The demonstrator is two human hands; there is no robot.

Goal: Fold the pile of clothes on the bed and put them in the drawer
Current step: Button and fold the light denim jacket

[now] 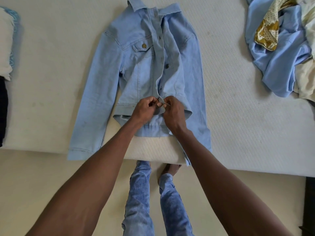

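Note:
A light blue denim jacket (136, 68) lies face up on the white mattress (238, 116), collar away from me, both sleeves stretched down its sides. My left hand (144, 110) and my right hand (173, 113) meet at the bottom of the front placket. Both pinch the waistband hem there, fingers curled round the two front edges. A pile of unfolded clothes (281, 48) sits at the far right: a blue garment, a gold patterned cloth and pale fabrics.
Folded items (6, 48), white, blue-patterned and dark, lie at the mattress's left edge. My legs in blue jeans (144, 201) stand on beige floor against the bed's near edge. A dark piece of furniture (309, 201) shows at the lower right.

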